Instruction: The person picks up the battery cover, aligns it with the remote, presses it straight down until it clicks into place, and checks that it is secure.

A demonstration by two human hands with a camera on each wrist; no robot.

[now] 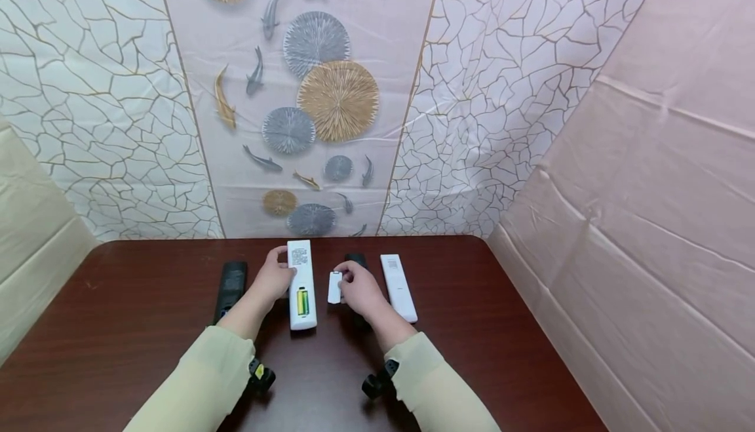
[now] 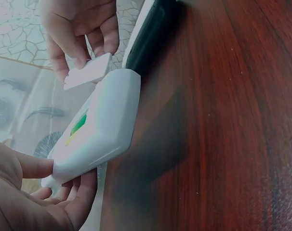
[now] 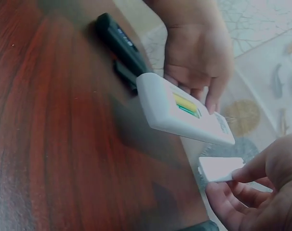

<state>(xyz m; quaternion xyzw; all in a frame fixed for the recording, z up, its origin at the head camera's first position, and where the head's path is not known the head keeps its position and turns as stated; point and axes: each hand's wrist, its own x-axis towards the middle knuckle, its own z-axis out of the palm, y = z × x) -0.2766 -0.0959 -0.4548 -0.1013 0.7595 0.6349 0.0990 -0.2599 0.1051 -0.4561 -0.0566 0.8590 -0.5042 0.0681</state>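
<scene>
A white remote control (image 1: 300, 268) is held up off the table by my left hand (image 1: 274, 276), thumb on its back and fingers beneath. Its open battery compartment shows green-yellow batteries (image 1: 303, 301), also visible in the right wrist view (image 3: 185, 104). To the right, my right hand (image 1: 359, 290) pinches the small white battery cover (image 1: 335, 287) between thumb and fingers, apart from the remote. In the left wrist view, the cover (image 2: 89, 72) is just past the remote's near end (image 2: 118, 103).
On the dark red-brown table (image 1: 318, 379), a black remote (image 1: 231, 288) lies at the left. Another black remote (image 1: 356, 259) is partly hidden behind my right hand. A second white remote (image 1: 398, 288) lies face down at the right. A patterned cloth (image 1: 454, 157) hangs behind the table.
</scene>
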